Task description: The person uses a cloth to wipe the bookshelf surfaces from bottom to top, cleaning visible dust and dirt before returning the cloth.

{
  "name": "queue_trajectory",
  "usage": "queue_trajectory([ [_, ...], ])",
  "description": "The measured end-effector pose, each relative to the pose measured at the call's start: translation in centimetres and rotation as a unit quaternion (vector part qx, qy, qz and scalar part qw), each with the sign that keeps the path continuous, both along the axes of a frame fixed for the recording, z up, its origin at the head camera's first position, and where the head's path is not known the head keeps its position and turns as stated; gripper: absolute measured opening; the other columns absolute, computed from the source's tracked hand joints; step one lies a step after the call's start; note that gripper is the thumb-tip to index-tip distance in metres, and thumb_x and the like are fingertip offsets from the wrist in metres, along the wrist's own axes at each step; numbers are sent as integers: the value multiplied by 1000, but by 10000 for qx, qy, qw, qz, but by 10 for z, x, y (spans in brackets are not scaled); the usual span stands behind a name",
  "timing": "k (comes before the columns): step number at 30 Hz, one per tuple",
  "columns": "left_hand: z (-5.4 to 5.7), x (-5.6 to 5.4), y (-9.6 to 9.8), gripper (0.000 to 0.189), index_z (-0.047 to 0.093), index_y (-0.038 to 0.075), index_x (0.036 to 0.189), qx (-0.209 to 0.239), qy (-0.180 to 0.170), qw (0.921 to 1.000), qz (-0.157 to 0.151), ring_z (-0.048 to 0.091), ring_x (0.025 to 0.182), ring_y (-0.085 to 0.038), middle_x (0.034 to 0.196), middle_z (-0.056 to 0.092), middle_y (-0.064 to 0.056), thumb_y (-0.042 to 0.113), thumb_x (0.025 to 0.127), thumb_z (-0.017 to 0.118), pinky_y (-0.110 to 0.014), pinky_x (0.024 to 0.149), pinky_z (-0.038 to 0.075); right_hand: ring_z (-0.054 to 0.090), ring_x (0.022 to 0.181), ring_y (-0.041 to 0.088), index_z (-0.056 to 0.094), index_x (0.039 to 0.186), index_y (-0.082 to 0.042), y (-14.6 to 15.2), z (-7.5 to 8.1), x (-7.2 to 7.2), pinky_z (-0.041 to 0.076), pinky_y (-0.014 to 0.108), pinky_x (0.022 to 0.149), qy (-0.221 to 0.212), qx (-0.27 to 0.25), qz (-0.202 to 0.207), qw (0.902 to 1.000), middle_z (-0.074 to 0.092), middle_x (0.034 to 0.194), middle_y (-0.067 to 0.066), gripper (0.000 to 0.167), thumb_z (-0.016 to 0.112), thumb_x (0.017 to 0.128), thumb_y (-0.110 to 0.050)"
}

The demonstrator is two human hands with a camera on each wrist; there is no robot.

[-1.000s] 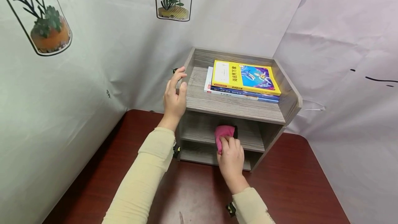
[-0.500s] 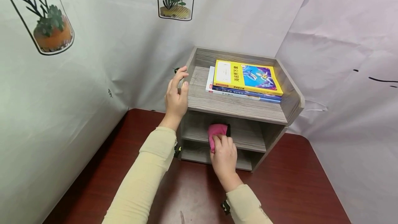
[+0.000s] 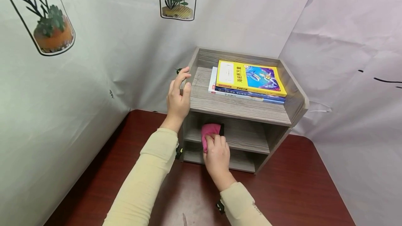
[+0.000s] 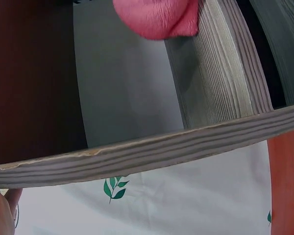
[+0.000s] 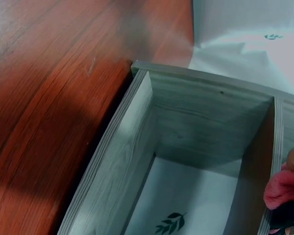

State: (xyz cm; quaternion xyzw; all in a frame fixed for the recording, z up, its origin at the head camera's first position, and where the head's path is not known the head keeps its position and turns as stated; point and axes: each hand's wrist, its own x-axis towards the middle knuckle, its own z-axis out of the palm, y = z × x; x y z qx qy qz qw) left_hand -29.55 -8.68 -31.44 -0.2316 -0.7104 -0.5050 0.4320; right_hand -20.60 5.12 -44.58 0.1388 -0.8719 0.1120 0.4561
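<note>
A grey wood-grain desktop shelf [image 3: 238,112] stands on the table. My left hand [image 3: 178,98] rests against its left side near the top, fingers fairly straight; part of that hand shows at the lower left corner of the left wrist view. In my right hand [image 3: 217,154] is a pink cloth [image 3: 209,130] with a black patch, gripped at the left part of the middle shelf. The cloth [image 4: 159,17] bunches beside the inner boards in the left wrist view. At the right edge of the right wrist view, the cloth [image 5: 281,188] sits against a board.
Several stacked books, a yellow one [image 3: 251,77] uppermost, lie on the top shelf. The dark red table [image 3: 292,184] extends around the unit. White wall sheeting [image 3: 125,62] printed with plants stands close behind and at both sides. The lower compartment [image 5: 196,142] faces the front.
My right hand has slid the pink cloth leftward along the middle shelf. The left hand keeps its place on the shelf's side. The view has shifted slightly.
</note>
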Motion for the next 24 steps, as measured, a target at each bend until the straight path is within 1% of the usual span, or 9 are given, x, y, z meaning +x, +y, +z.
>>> queue_trajectory([
  [6, 0, 0, 0, 29, 54, 12, 114, 9, 34, 10000, -6, 49, 100, -24, 135, 49, 5, 25, 93, 39, -33, 51, 30, 50, 76, 27, 67, 96, -5, -14, 0, -3, 42, 36, 62, -31, 70, 26, 10000, 58, 92, 8, 37, 71, 59, -4],
  [14, -2, 0, 1, 30, 54, 12, 115, -4, -23, 10000, -23, 48, 105, -23, 136, 48, 6, 25, 93, 39, -32, 49, 30, 49, 76, 25, 67, 94, -7, -36, 1, -8, 42, 35, 62, -34, 99, 130, 9999, 57, 89, 7, 37, 70, 58, -6],
  [19, -1, 0, 0, 30, 53, 12, 116, -46, -71, 9999, -132, 47, 106, -22, 137, 47, 5, 25, 94, 38, -32, 50, 30, 49, 75, 24, 64, 90, -8, -47, 2, -11, 44, 34, 58, -105, 24, 162, 9998, 56, 88, 6, 33, 72, 57, -7],
  [22, 0, 0, -4, 30, 51, 12, 118, -196, -119, 9994, -260, 46, 104, -24, 138, 45, 4, 26, 94, 38, -32, 53, 32, 48, 73, 24, 59, 84, -9, -51, 3, -14, 45, 33, 55, -138, -120, 175, 9997, 54, 86, 6, 31, 72, 56, -5],
  [24, 1, -1, -6, 31, 49, 12, 120, -354, -151, 9986, -369, 45, 104, -25, 139, 44, 3, 26, 94, 38, -32, 55, 33, 48, 73, 24, 57, 83, -9, -53, 2, -16, 45, 32, 57, -155, -271, 203, 9993, 54, 85, 6, 32, 72, 55, -4],
])
